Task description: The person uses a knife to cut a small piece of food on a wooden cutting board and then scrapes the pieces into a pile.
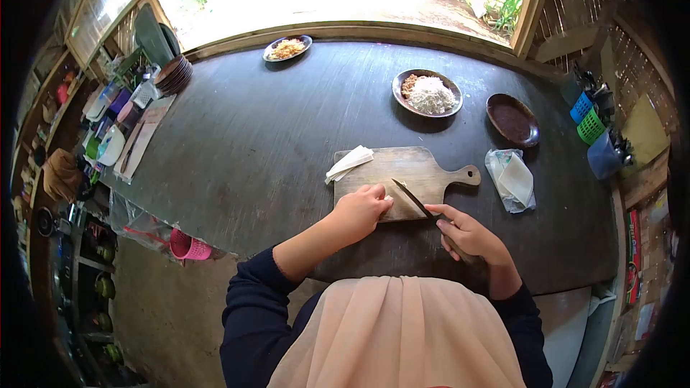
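A wooden cutting board [410,165] with its handle to the right lies on the dark table. Folded white strips [351,163] rest on its upper left corner. My left hand [361,210] is closed over the board's lower left part, with a small pale bit showing at its fingertips; most of what it holds is hidden. My right hand [471,236] is wrapped round the handle of a knife [413,196], whose blade points up and left over the board, a little right of my left fingers.
Beyond the board stands a plate of white and brown food [431,95]. An empty brown dish [512,121] and a plastic packet [511,181] lie to the right. Another food plate [287,49] stands at the back. Colored baskets [591,126] line the right edge; stacked plates [173,75] stand left.
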